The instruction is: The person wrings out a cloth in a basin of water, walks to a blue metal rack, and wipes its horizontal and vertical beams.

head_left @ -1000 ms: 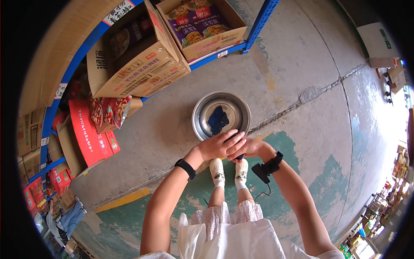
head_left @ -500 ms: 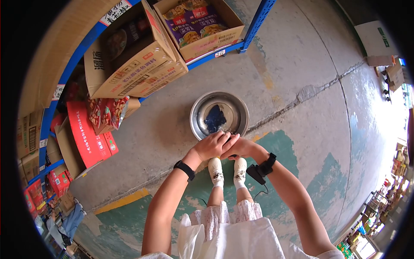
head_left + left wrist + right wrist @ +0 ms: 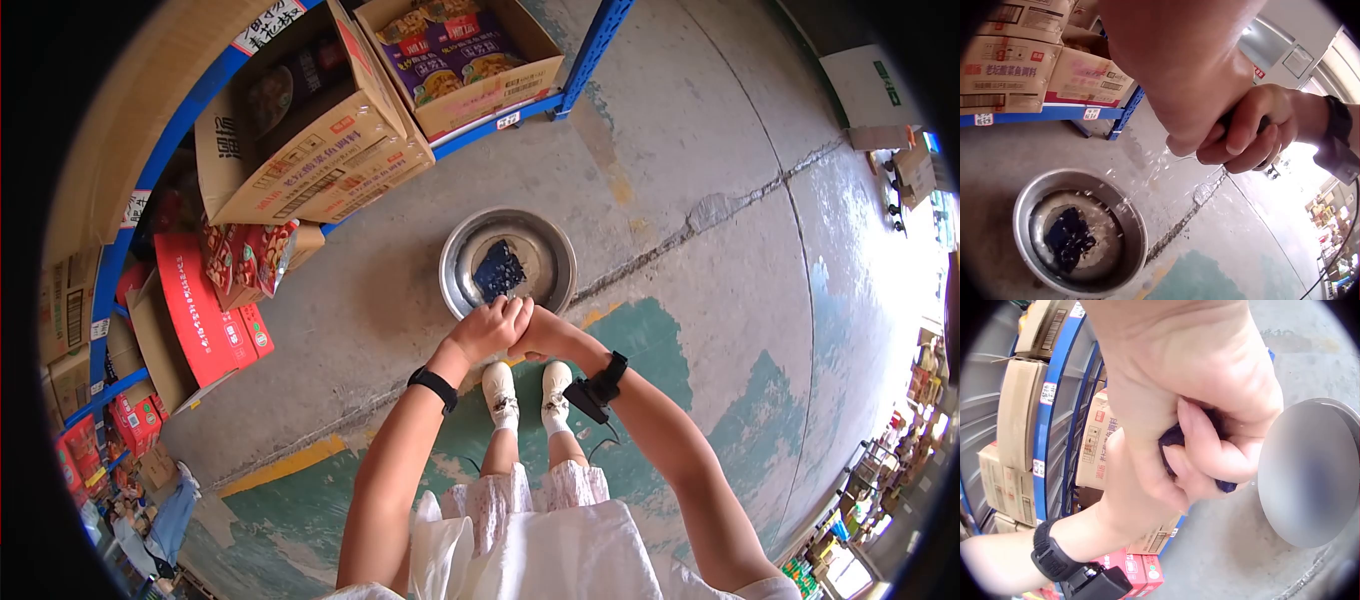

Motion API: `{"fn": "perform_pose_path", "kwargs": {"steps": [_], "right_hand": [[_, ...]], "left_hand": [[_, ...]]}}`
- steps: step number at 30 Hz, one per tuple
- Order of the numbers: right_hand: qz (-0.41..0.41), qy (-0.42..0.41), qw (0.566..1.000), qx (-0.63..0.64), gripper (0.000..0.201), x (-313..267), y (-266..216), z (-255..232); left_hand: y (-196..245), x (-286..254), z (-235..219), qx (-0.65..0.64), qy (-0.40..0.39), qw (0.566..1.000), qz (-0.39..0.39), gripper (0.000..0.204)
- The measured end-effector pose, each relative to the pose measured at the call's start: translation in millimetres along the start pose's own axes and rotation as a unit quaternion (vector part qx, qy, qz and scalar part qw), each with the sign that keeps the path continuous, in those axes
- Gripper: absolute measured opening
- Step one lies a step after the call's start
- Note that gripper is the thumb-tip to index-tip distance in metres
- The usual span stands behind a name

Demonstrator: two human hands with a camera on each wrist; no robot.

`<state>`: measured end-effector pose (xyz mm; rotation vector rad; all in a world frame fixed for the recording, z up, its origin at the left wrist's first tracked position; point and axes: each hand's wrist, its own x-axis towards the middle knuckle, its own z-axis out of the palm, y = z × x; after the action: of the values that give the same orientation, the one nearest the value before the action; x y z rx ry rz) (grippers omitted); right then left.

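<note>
Both hands grip a bunched dark blue cloth (image 3: 1174,440) between them; it is mostly hidden by their curled fingers. In the head view my left hand (image 3: 484,328) and right hand (image 3: 545,333) press together over the near rim of a metal basin (image 3: 456,288). A second dark blue cloth (image 3: 498,270) lies in the basin, in shallow water. Drops (image 3: 1124,203) fall through the air beside the hands in the left wrist view. There the right hand (image 3: 1250,131) curls its fingers round the cloth, against the left hand (image 3: 1191,87).
At the left stands a blue shelf (image 3: 470,142) with cartons (image 3: 330,165), bagged goods (image 3: 455,55) and a red box (image 3: 195,310). The person's white shoes (image 3: 500,390) are just behind the basin on the concrete floor (image 3: 660,170). Another person's legs (image 3: 175,515) show at lower left.
The hands have shifted slightly left and closed tighter together, the right wrist turning. The dark piece seen between the fingers earlier is now hidden in the head view. Pale specks show over the basin's cloth.
</note>
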<state>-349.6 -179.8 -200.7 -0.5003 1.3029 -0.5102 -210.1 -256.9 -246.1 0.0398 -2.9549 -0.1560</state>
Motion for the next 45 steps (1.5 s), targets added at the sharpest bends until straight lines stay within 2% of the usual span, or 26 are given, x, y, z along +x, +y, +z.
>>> {"fn": "perform_pose_path", "kwargs": {"steps": [3,6,9,12,15,18,25,31,37,43,45], "right_hand": [[0.013,0.054,0.995,-0.079,0.019,7.1,10.3,3.9],[0.022,0.068,0.988,-0.134,0.026,14.8,19.1,2.9],[-0.006,0.089,0.965,-0.245,0.031,23.2,25.3,1.2],[-0.033,0.119,0.949,-0.291,0.033,27.9,29.3,0.9],[-0.098,0.166,0.917,-0.348,0.03,35.7,39.6,1.3],[-0.116,0.18,0.899,-0.382,0.029,41.6,36.8,2.5],[-0.094,0.22,0.887,-0.395,0.029,53.2,31.6,1.7],[-0.078,0.292,0.87,-0.389,0.025,59.5,36.7,3.3],[-0.062,0.318,0.852,-0.41,0.027,62.3,45.0,5.6],[-0.111,0.333,0.813,-0.465,0.02,63.9,46.9,10.0],[-0.096,0.338,0.812,-0.467,0.018,57.4,38.4,12.6]], "left_hand": [[2.0,0.7,3.2,0.002,0.008,1.0,-0.009,0.029],[3.9,3.3,4.2,0.003,-0.028,0.999,-0.026,0.016],[5.9,5.9,6.4,0.014,-0.019,0.999,-0.041,0.012],[6.7,6.8,10.7,0.003,-0.05,0.997,-0.061,0.011],[6.6,7.4,14.8,-0.006,-0.076,0.994,-0.081,0.011],[3.5,7.2,16.7,-0.003,-0.072,0.992,-0.099,0.01],[-6.0,11.1,29.1,0.031,-0.072,0.99,-0.117,0.009],[-5.6,13.5,38.5,-0.022,-0.091,0.98,-0.175,0.009],[-7.6,12.8,46.0,-0.068,-0.096,0.978,-0.174,0.01],[-12.3,7.5,50.7,-0.126,-0.079,0.971,-0.188,0.012],[-14.4,7.5,48.4,-0.126,-0.074,0.973,-0.178,0.01]]}}
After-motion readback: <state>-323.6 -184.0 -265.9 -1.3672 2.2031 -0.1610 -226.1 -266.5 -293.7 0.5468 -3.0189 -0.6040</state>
